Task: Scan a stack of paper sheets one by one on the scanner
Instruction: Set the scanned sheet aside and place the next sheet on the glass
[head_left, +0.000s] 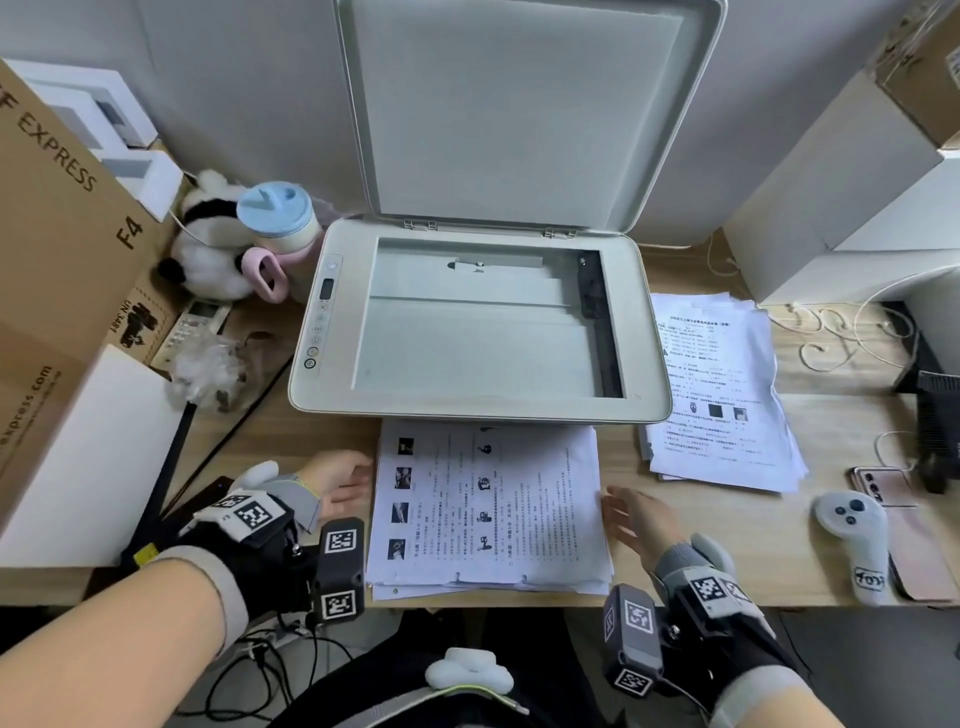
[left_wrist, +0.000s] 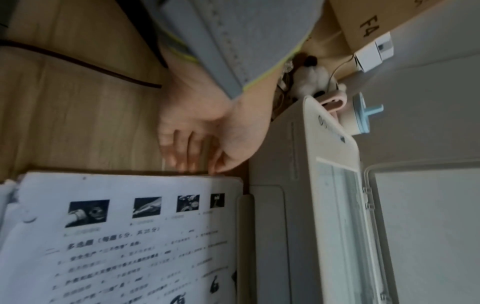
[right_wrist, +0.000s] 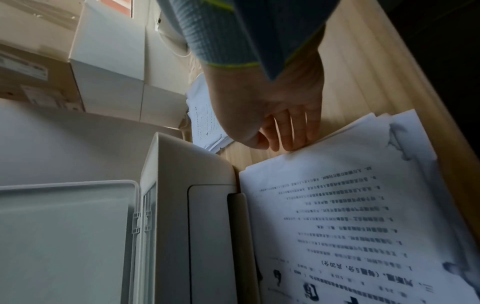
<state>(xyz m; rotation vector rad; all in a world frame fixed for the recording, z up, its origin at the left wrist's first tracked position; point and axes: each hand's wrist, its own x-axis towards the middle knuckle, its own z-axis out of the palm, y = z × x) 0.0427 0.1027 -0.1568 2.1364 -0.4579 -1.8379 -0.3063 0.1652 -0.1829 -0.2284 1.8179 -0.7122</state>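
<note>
scanner (head_left: 483, 322) lid up, glass bare | stack (head_left: 488, 506) in front of scanner | left hand (head_left: 337, 480) and right hand (head_left: 631, 519) flat, fingers straight at stack's side edges, holding nothing | I judged: peel only the top sheet, square it to a glass corner

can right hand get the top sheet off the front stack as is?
Probably yes. The right hand is at the front stack's right edge, fingers touching it, nothing between or on top.
</note>
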